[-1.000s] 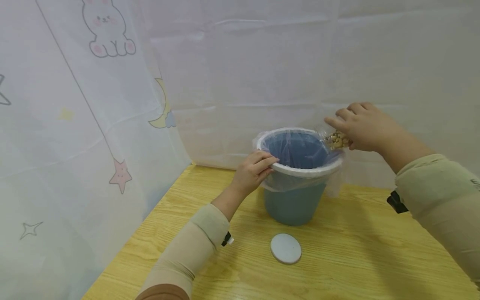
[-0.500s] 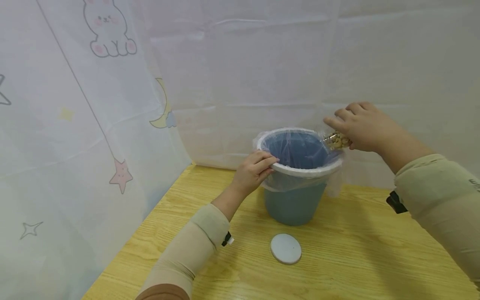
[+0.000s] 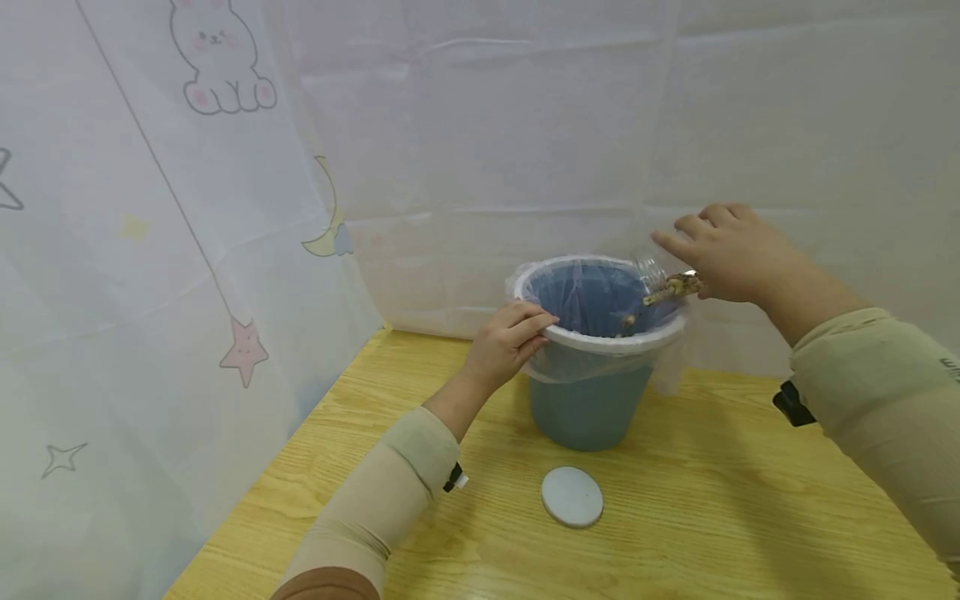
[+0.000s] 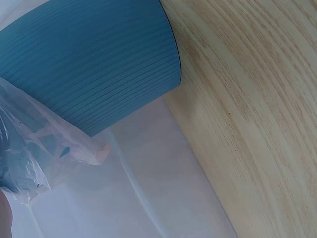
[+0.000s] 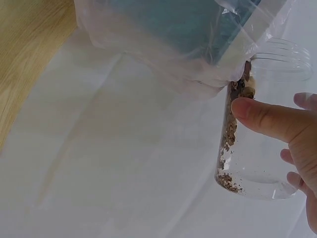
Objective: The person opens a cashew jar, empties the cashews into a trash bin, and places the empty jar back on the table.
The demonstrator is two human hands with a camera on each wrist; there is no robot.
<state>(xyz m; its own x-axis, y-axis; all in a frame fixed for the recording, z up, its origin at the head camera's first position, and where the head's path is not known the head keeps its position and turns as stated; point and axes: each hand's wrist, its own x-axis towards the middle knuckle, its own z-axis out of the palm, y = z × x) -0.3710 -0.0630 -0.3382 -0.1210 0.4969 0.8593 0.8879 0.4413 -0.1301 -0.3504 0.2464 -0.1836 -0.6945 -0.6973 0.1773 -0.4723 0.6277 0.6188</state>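
Observation:
A blue-green trash bin [image 3: 588, 408] with a white rim stands on the table, lined with a thin clear plastic bag [image 3: 570, 367] folded over the rim. My left hand [image 3: 506, 346] grips the rim at its near left side. Over the right side of the rim, my right hand [image 3: 738, 254] holds a clear jar [image 5: 270, 163] tipped with its mouth toward the bin. Tan and brown dried pieces [image 3: 675, 286] slide along the jar's lower wall, and a few drop into the bin. Brown crumbs [image 5: 229, 183] cling near the jar's base.
A round white lid [image 3: 572, 497] lies on the wood-grain table [image 3: 465, 533] in front of the bin. Behind the bin hangs a pale sheet [image 3: 487, 150]. Another sheet with a printed rabbit [image 3: 221, 67] covers the left side.
The dried pieces have slid out toward the jar's mouth, and some now fall into the bin. My right hand has barely moved; the left hand stays on the rim.

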